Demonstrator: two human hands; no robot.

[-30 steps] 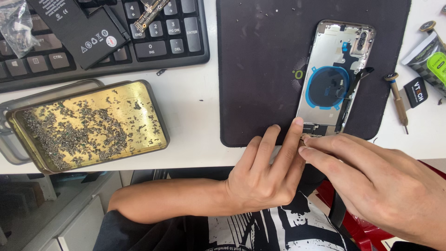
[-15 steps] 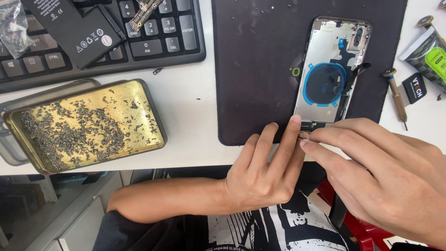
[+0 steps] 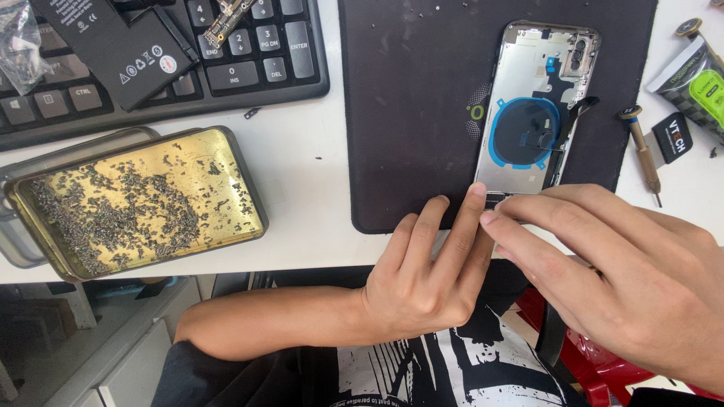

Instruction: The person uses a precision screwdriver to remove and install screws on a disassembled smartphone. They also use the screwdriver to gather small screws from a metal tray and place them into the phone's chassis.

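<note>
You are resting your left hand (image 3: 422, 279) at the near edge of the black mat (image 3: 407, 113), fingers stretched out flat and close together, with one fingertip touching the bottom end of the phone shell (image 3: 528, 83). Your right hand (image 3: 626, 279) is coming in from the right, its fingers extended and loosely spread, the fingertips meeting the same bottom edge of the shell just beside the left fingertip. Neither hand is clenching; whether anything small is being pinched between the fingertips cannot be told.

The shell is lying open side up on the mat, silver inside, with a dark round coil ringed in blue at its middle.

A black rectangular battery (image 3: 113, 45) with small white symbols and a red dot is lying across the black keyboard (image 3: 256, 53) at the upper left. A green and grey pouch (image 3: 697, 83) is sitting at the right edge, with a small black tag below it and a screwdriver (image 3: 642, 147) just beside the mat.

A brass-coloured tin tray (image 3: 143, 200) strewn with tiny screws is sitting on the white table (image 3: 309, 166), near its front edge.
</note>
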